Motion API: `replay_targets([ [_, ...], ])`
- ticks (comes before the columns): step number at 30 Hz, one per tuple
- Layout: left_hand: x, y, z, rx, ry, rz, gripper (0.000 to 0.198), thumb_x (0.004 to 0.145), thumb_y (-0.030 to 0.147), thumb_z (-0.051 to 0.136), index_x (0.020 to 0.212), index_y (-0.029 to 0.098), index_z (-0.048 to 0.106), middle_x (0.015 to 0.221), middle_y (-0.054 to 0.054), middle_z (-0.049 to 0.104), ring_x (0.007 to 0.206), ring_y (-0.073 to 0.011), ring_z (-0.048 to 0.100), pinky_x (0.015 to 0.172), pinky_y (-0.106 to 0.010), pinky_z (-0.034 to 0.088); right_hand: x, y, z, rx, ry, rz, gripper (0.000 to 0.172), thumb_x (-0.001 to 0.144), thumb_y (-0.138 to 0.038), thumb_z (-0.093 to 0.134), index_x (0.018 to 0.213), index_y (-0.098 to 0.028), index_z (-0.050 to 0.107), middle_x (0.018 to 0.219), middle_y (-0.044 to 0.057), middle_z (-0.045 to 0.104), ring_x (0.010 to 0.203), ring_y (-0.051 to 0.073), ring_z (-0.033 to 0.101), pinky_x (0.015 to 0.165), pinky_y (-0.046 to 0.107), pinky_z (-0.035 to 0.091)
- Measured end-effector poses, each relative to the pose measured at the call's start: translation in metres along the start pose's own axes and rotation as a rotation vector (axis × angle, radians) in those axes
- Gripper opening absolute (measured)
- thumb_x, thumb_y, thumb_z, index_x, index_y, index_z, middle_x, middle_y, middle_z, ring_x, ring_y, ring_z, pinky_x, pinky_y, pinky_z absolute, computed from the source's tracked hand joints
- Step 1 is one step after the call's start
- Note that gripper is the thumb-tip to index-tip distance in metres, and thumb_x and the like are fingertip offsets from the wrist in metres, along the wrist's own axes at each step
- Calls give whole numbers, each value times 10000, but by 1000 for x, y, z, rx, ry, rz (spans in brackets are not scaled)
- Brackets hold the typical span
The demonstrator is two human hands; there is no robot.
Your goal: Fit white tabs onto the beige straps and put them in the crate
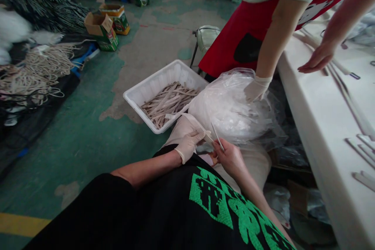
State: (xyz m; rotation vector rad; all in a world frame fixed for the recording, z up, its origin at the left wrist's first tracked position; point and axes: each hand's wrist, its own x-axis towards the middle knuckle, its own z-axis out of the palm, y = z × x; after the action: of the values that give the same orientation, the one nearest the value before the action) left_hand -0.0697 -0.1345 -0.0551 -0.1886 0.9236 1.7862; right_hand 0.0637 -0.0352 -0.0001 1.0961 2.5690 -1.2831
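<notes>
Pinching a long, flat, beige cloth-like strap (195,120) at lap level: left hand (187,146) in a pale thin glove, fingers narrow on it. Bare right hand (231,158), just beside at 4 o'clock, fingers closed on a thin pale stick-like piece (217,136); can't tell whether they grip the strap too. Clock centred on hands. Strap curves up toward 11 o'clock, across the near corner of a white rectangular plastic tub (172,71) heaped with flat grey-beige strips (170,103). Bulging, wrinkled clear plastic bag (231,113) at 1 o'clock, crowding the tub's right side; co-worker's gloved hand (258,88) on it, red cloth apron (234,47) behind, blocking that way. Smooth white desk (316,113) at 3 o'clock, more strips on top. Pale padded stool (208,33) at 12. Green cardboard carton (109,41), open flaps, toward 11; tangled beige cords (43,66) at 10.
</notes>
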Motion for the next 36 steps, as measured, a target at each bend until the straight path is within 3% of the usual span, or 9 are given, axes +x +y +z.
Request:
replay_targets([
  [7,3,14,4,-49,91,75,264,615,269,900,805,133,777,876,-102,765,889,-216,693,902,-343,485,-7,7,-5,202,-98,-21,426,942,-578,407,768,-220,558,594,-7,619,472,156,602,484,255,471],
  [14,-2,-5,4,27,-16,-20,374,570,346,919,835,119,785,869,-124,767,853,-234,700,899,-368,505,-4,11,3,193,-50,8,436,938,-589,414,733,-225,541,585,-4,615,453,154,581,463,258,467],
  [19,0,10,6,-29,56,105,250,603,278,905,785,160,780,881,-87,775,926,-231,703,961,-370,499,-14,12,-5,246,-90,-22,445,927,-601,440,738,-217,562,601,3,617,479,150,573,488,261,471],
  [26,-6,-3,5,228,-141,44,461,571,465,895,866,127,791,865,-114,768,861,-250,695,891,-372,512,-8,1,3,263,-13,-14,423,930,-585,446,753,-216,552,591,3,606,448,142,546,449,253,445],
  [29,0,15,7,248,-83,148,454,574,457,895,868,127,794,895,-110,771,898,-245,681,930,-359,491,-4,3,6,410,-86,-5,456,918,-625,467,779,-203,568,645,16,622,496,148,570,462,253,462],
  [32,4,54,11,241,-30,284,450,571,456,898,868,134,794,925,-102,774,951,-252,680,999,-373,461,-7,10,10,506,-163,-6,499,913,-654,479,775,-185,579,639,11,600,505,136,560,479,247,465],
  [36,-4,99,19,389,-50,471,380,623,451,871,857,160,799,937,-86,779,1034,-270,674,1067,-404,426,-14,12,14,560,-197,-41,509,912,-657,494,825,-165,595,645,10,610,484,119,553,470,233,430],
])
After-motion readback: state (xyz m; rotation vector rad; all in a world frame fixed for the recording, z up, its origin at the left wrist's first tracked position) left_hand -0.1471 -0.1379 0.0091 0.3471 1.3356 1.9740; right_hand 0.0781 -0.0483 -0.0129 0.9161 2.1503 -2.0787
